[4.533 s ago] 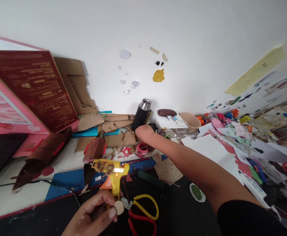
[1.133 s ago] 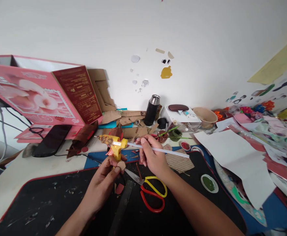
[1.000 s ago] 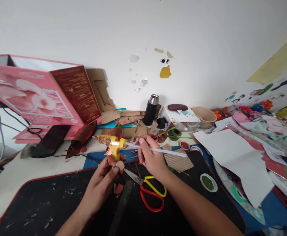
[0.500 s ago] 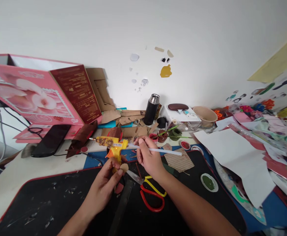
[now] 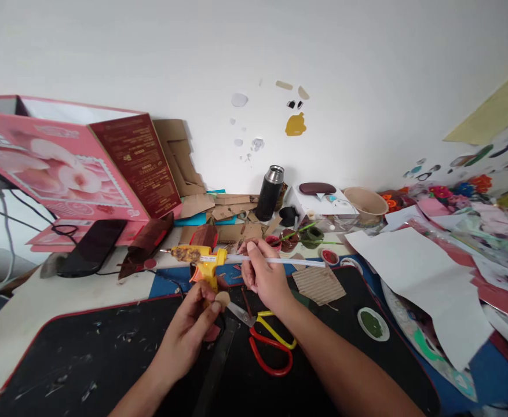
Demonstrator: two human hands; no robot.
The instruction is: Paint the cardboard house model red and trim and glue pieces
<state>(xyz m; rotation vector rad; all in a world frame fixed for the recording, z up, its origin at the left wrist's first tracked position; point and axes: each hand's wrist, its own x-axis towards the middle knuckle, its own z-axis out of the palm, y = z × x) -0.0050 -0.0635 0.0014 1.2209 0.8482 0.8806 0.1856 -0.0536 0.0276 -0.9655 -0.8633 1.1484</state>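
Observation:
My left hand is closed round the handle of a yellow hot glue gun, whose nozzle points left. Between its thumb and finger it also pinches a small round tan disc. My right hand grips a long translucent glue stick, which runs into the back of the gun and sticks out to the right past my fingers. Scissors with one red and one yellow handle lie below my hands, blades towards the disc. A dark flat strip lies beside them.
A black mat covers the table front. Behind stand a pink box, a black flask and cardboard scraps. To the right are corrugated cardboard, a dish of green paint, white paper and a bowl.
The view has shifted slightly. Both hands keep their holds on the glue gun, disc and glue stick, with the gun in nearly the same place.

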